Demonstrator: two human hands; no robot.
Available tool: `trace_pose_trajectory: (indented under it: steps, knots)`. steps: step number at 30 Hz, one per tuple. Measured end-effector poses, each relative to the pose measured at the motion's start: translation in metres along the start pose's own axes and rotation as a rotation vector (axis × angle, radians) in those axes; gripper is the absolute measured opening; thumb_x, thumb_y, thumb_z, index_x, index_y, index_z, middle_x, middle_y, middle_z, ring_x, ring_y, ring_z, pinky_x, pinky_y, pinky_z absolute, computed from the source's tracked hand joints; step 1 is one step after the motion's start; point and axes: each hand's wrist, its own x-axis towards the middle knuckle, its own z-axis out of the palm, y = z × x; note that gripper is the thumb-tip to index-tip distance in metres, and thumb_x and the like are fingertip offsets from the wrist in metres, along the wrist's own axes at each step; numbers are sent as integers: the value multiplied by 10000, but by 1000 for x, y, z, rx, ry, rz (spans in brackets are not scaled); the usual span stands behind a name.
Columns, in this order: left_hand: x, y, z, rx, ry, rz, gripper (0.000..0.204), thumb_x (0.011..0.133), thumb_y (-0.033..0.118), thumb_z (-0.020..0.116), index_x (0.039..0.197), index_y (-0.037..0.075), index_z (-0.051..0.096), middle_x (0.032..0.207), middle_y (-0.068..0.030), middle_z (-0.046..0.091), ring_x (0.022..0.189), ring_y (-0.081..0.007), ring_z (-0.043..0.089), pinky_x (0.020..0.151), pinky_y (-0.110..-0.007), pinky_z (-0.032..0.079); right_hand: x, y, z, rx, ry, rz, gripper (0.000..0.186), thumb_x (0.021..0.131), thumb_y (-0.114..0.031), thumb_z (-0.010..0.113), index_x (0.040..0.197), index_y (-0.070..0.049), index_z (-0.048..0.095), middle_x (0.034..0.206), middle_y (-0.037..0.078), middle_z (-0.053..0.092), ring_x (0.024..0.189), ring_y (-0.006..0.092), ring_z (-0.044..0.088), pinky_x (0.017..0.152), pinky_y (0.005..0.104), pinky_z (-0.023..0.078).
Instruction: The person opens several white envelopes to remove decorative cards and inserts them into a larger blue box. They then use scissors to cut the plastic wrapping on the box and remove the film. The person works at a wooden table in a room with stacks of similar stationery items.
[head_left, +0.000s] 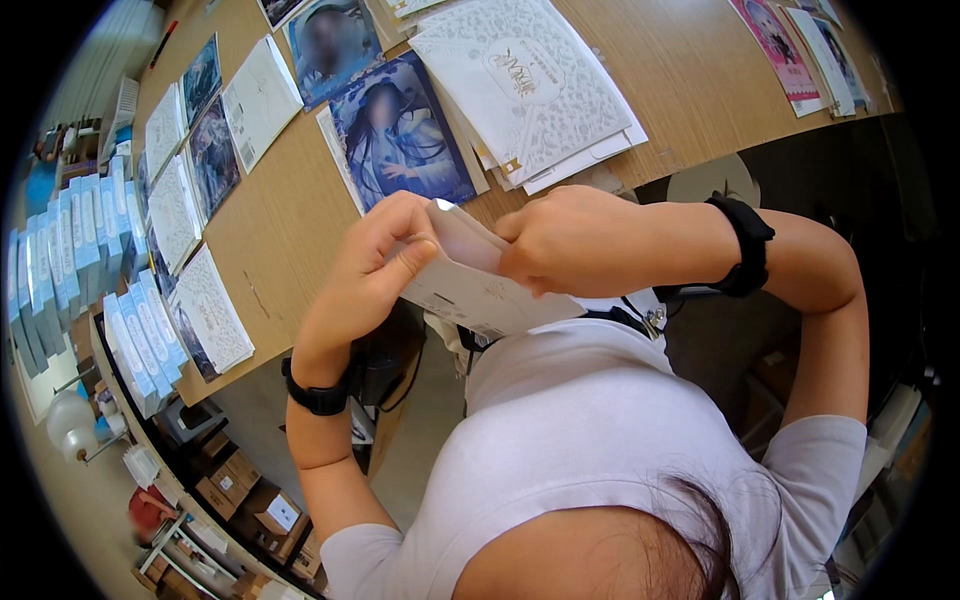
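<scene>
A person in a white T-shirt (580, 400) holds a white printed sleeve (485, 298) in front of the waist, just off the near edge of a wood-grain worktop (275, 225). The left hand (375, 265) pinches the sleeve's upper left corner, thumb over the near panel and the other fingers behind it. The right hand (570, 240) is curled at the mouth of the sleeve, its fingers bent inward; whether they pinch a panel or something inside, one cannot tell. The sleeve is tilted, its mouth gaping between the hands.

Close by, a blue illustrated print (405, 135) lies near the worktop's edge, beside a stack of white patterned folders (525, 85). More patterned folders (210, 310) sit toward the left, near a row of pale blue boxes (75, 240).

The thin panels look vulnerable: too hard a pinch could crease the corner, and outward strain from the right hand could split a seam. With no worktop beneath, a loosened left grip could let the sleeve drop, while a careless knuckle might nudge the blue print over the edge.
</scene>
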Motion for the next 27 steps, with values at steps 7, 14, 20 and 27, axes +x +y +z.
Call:
trace_pose_trajectory:
  steps: [7,14,20,27]
  knots:
    - [-7,-8,-6,-72,39,-85,158,876,105,543,763,41,452,806,-11,419,790,-121,410,757,-241,351,-1,7,6,59,107,45,246,711,-3,660,954,-37,645,937,115,580,864,320,614,697,385,497]
    - [-9,-3,-1,-41,25,-38,151,874,97,543,770,39,451,806,-9,423,798,-116,411,757,-241,354,5,5,10,8,-89,50,248,691,-1,650,936,-39,646,853,146,629,793,348,630,640,409,506]
    - [-4,1,3,-18,9,-38,142,864,83,542,769,30,450,797,-12,424,784,-125,417,746,-238,358,6,3,14,-95,-184,102,187,653,28,614,832,-15,643,762,170,629,711,357,632,567,427,503]
    - [-3,3,5,62,-14,25,128,841,60,548,764,24,453,812,-33,444,794,-159,437,758,-260,368,2,7,17,-31,-168,40,173,664,3,651,835,16,630,745,191,623,703,368,626,561,426,502]
